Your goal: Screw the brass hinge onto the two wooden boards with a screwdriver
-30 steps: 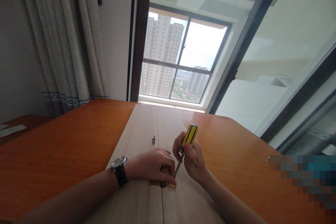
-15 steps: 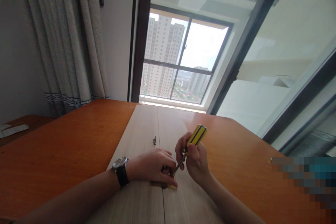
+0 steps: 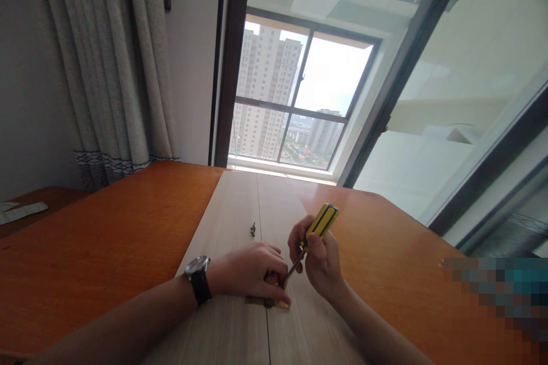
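Observation:
My right hand [image 3: 320, 254] is wrapped round the yellow-and-black handle of a screwdriver [image 3: 323, 221]. The tool leans to the upper right, its metal shaft running down to the fingertips of my left hand [image 3: 252, 268]. Those fingers are closed around the shaft's tip; whatever they pinch there is hidden. Under my left thumb lies a brass-coloured hinge [image 3: 256, 300], flat across the seam between two pale wood boards [image 3: 240, 199]. Part of the hinge is covered by my hand. A few small screws [image 3: 253, 229] rest on the left board beyond my left hand.
The boards lie on an orange-brown wooden table [image 3: 128, 239]. A grey curtain [image 3: 107, 68] hangs at the left, and a window [image 3: 303, 91] stands beyond the far edge. White strips [image 3: 23, 212] lie on a lower surface at far left.
Both hands, the screwdriver and the hinge stay in nearly the same places. Only a very slight shift of the whole view shows.

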A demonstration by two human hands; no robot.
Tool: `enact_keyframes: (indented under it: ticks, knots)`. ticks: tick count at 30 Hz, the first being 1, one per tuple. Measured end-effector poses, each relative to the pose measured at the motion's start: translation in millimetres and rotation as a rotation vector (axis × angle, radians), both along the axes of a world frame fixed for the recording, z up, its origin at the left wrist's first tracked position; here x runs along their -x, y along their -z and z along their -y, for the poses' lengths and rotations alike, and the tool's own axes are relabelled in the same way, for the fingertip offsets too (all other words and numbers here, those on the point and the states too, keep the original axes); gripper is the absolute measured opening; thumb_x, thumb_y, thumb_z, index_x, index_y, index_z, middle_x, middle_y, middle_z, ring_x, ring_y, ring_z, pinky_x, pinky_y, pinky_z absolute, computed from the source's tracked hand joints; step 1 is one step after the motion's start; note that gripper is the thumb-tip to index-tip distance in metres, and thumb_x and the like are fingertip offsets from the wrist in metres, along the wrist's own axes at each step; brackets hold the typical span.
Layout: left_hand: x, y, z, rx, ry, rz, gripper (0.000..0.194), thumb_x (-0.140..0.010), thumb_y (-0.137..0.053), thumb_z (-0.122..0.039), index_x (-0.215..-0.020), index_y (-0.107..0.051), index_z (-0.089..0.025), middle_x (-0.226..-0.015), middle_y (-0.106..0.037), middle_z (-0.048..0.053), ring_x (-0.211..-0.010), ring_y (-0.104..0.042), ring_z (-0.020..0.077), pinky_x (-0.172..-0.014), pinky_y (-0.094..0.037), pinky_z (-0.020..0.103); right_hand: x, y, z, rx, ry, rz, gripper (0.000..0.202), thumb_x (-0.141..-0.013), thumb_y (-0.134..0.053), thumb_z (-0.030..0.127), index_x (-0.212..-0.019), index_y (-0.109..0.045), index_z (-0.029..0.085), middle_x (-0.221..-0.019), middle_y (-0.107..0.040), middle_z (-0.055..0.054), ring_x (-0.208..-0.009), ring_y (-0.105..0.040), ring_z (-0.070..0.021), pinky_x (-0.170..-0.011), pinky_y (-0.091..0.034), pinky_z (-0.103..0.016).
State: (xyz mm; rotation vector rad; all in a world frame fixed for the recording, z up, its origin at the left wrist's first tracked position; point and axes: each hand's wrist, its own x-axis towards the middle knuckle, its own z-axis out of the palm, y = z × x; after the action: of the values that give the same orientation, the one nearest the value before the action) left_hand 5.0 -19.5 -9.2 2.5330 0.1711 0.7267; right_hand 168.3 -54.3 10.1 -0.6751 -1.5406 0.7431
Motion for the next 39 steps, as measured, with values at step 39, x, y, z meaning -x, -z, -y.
enact_keyframes:
  ticks: [39]
  knots:
    - [0.6, -3.4, 0.9, 0.037, 0.005, 0.017, 0.032, -0.08, -0.075, -0.036, -0.063, -0.056, -0.017, -0.061, -0.051, -0.003, -0.064, -0.05, 0.0119, -0.064, -0.041, 0.023, -5.6, -8.0, -1.3, -0.008, -0.042, 0.096, 0.027, -0.088, -0.066, 0.033, -0.113, -0.064, 0.022, -0.076, -0.06, -0.001, -0.061, -0.055, -0.0142, -0.057, -0.047, -0.028]
